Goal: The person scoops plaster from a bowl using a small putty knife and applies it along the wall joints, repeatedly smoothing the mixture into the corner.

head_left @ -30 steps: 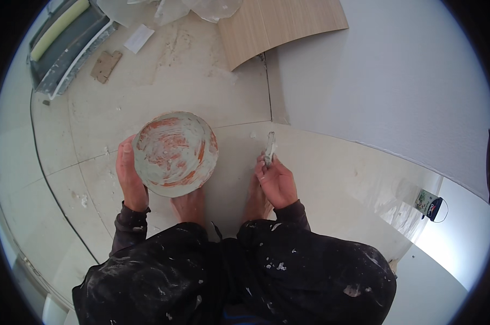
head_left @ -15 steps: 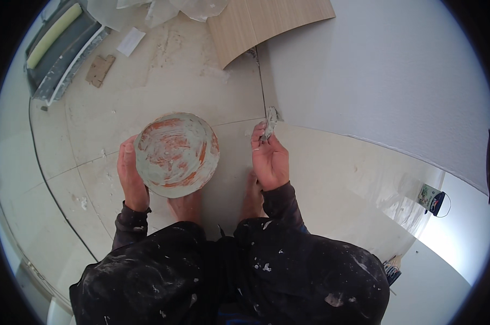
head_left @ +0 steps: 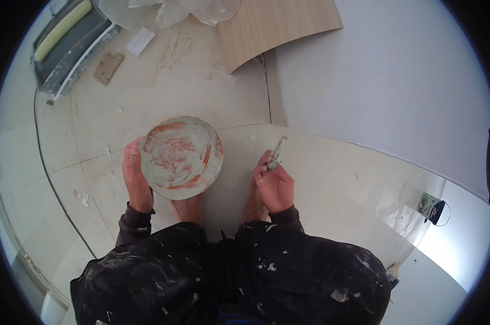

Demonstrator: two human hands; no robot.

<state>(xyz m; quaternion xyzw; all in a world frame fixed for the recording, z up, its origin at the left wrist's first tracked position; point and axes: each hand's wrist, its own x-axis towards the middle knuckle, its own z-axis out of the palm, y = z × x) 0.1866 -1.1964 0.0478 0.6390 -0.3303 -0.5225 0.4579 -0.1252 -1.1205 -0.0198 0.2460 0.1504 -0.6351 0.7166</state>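
My left hand [head_left: 137,177] grips the rim and side of a round orange bowl [head_left: 182,157], its fingers wrapped on the left edge. Pale grey putty smears cover the bowl's inside, with orange showing through. To the right of the bowl, my right hand [head_left: 275,185] is turned palm up. Its fingers and thumb pinch a putty-smeared scraper [head_left: 279,150], seen nearly edge-on and apart from the bowl. My bare feet show below the bowl and the right hand.
A dark tray with a yellow roller [head_left: 66,30] lies at the far left, near a piece of brown cardboard [head_left: 108,69]. A curved wood-grain panel [head_left: 280,30] leans by the white wall [head_left: 375,70]. A small paint bucket [head_left: 431,208] stands at the right.
My right hand has drawn back toward me with the scraper, which now shows more edge-on. The left hand still holds the bowl; the whole view has shifted slightly.
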